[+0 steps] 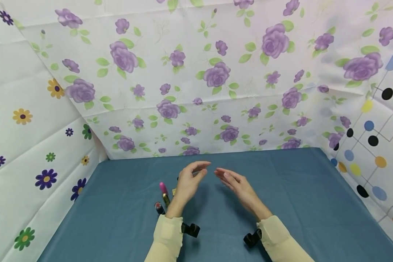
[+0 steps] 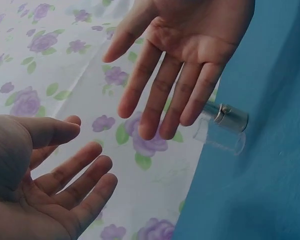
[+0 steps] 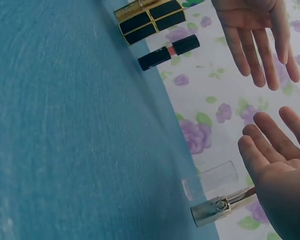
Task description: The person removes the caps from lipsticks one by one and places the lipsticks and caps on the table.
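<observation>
Both hands hover over the table with nothing in them, palms turned toward each other and a small gap between the fingertips. The left hand (image 1: pixel 188 182) has fingers loosely extended; the right hand (image 1: pixel 240 185) mirrors it. Just left of the left hand are a lipstick (image 1: pixel 165 199) with a bright pink tip and a dark round-ended tube (image 1: pixel 159 207). Beyond the right hand's fingers, the left wrist view has a silver lipstick tube (image 2: pixel 233 118) beside a clear cap (image 2: pixel 220 139). The right wrist view also holds a black lipstick (image 3: pixel 169 52) and a black-and-gold case (image 3: pixel 152 22), mostly hidden behind the left hand from the head.
A blue cloth covers the table (image 1: pixel 118 225). Behind it hangs a white sheet with purple roses (image 1: pixel 216 74); printed flower and dot sheets stand at the left and right sides. A small black camera is strapped at each cream-sleeved wrist.
</observation>
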A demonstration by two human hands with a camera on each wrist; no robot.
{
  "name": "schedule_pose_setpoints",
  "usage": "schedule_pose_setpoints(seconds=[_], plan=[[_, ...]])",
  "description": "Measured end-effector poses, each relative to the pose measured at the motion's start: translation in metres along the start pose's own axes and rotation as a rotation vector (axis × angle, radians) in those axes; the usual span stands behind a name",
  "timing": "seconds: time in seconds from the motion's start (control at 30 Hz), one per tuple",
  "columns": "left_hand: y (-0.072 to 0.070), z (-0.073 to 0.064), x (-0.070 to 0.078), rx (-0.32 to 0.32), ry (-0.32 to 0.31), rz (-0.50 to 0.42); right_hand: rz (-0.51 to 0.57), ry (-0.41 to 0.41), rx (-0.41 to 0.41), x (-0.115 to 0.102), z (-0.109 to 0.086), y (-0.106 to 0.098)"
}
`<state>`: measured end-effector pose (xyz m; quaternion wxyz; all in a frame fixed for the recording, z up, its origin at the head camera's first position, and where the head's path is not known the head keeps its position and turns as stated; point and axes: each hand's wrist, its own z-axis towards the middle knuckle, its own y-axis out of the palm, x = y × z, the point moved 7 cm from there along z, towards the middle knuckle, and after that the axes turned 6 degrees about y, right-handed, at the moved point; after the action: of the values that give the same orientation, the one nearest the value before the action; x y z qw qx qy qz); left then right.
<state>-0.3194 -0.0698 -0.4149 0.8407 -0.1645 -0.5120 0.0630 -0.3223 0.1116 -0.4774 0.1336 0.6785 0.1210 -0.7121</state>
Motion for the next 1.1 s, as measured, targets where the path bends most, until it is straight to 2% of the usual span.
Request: schedule_pose_setpoints(seconds=[0.17, 0.3, 0.47, 0.63, 0.87, 1.1], plan=[[-0.011, 0.001, 0.008, 0.007, 0.01, 0.042, -0.007, -0.001, -0.04, -0.003, 0.0, 0.004], [-0.02, 0.002, 0.011, 0.003, 0.014, 0.041, -0.027, 0.015, -0.09, -0.003, 0.0, 0.007], [-0.029, 0.002, 0.011, 0.001, -0.002, 0.027, -0.06, 0.038, -0.173, -0.003, 0.0, 0.013], [-0.037, 0.001, 0.009, 0.01, -0.037, 0.044, -0.057, 0.064, -0.212, -0.003, 0.0, 0.017], [-0.045, -0.001, 0.007, 0.026, -0.08, 0.156, -0.062, 0.067, -0.246, -0.006, 0.004, 0.024], [-0.047, -0.001, 0.005, 0.016, -0.109, 0.243, -0.076, 0.06, -0.252, -0.006, 0.008, 0.028]])
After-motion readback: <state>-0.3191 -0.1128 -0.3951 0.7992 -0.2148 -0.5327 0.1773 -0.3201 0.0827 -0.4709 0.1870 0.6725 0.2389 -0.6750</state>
